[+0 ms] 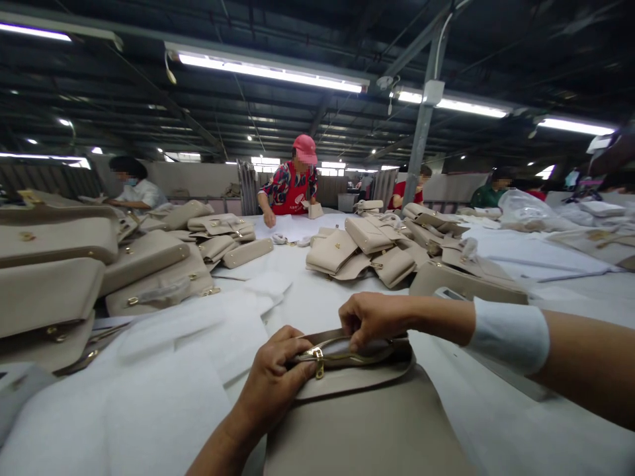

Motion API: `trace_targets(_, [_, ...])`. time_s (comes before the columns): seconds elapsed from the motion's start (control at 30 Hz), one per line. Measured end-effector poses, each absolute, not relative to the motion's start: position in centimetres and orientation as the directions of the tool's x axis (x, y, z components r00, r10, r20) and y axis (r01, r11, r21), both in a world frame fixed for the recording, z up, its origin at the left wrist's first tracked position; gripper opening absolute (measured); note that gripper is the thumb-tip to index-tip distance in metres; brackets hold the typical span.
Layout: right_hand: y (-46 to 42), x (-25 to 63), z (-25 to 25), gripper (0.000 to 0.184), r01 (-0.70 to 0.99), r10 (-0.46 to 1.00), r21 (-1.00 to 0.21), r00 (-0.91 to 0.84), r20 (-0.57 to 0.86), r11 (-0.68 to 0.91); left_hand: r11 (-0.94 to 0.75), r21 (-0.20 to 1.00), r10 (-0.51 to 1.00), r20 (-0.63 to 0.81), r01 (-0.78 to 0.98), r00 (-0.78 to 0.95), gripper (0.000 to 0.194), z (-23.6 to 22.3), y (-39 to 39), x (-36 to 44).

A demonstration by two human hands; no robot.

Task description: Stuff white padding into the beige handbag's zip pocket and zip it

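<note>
A beige handbag (367, 423) lies in front of me with its top towards the far side and its zipped opening parted. My left hand (282, 363) grips the left end of the opening, thumb and fingers closed on the edge beside the gold zipper pull (319, 363). My right hand (374, 320) reaches over from the right, its fingers curled at the far rim of the opening and the thumb dipping inside. Something whitish shows within the opening between the hands. The right fingertips are partly hidden by the rim.
Beige handbags are heaped at the left (54, 291), in the middle (342, 254) and at the right (461, 271). White sheets (163, 370) cover the table. Across it stands a person in a red cap and apron (292, 185); other people sit farther off. A metal post (421, 139) rises behind.
</note>
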State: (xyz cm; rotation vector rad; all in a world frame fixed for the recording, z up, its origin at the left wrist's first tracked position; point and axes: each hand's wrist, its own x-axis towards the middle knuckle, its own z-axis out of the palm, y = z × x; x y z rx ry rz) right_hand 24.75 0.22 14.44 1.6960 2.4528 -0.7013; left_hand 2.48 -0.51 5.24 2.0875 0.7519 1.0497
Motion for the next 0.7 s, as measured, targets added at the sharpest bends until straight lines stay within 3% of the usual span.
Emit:
trace_targets(0.23, [0.1, 23.3, 12.9, 0.022, 0.923, 0.894, -0.100, -0.384, -0.230, 0.371, -0.560, 0.789, 0.756, 0.362, 0.252, 0.546, 0.010, 5.7, -0.3, 2.7])
trace_targets(0.37, [-0.2, 23.5, 13.8, 0.027, 0.896, 0.860, -0.185, -0.440, -0.257, 0.403, -0.569, 0.794, 0.747, 0.390, 0.213, 0.539, 0.016, 5.4, -0.2, 2.6])
trace_targets(0.5, [-1.8, 23.5, 14.2, 0.035, 0.789, 0.833, -0.333, -0.553, -0.020, 0.516, -0.586, 0.784, 0.745, 0.422, 0.206, 0.516, 0.019, 5.0, 0.3, 2.4])
trace_targets(0.57, [-2.6, 23.2, 13.7, 0.032, 0.713, 0.765, -0.317, -0.640, 0.069, 0.625, -0.593, 0.777, 0.739, 0.423, 0.210, 0.524, 0.020, 5.1, 0.6, 2.4])
trace_targets(0.7, [-3.1, 22.6, 12.6, 0.033, 0.621, 0.643, -0.183, -0.758, 0.110, 0.763, -0.608, 0.770, 0.713, 0.423, 0.193, 0.558, 0.020, 5.3, 0.8, 2.3])
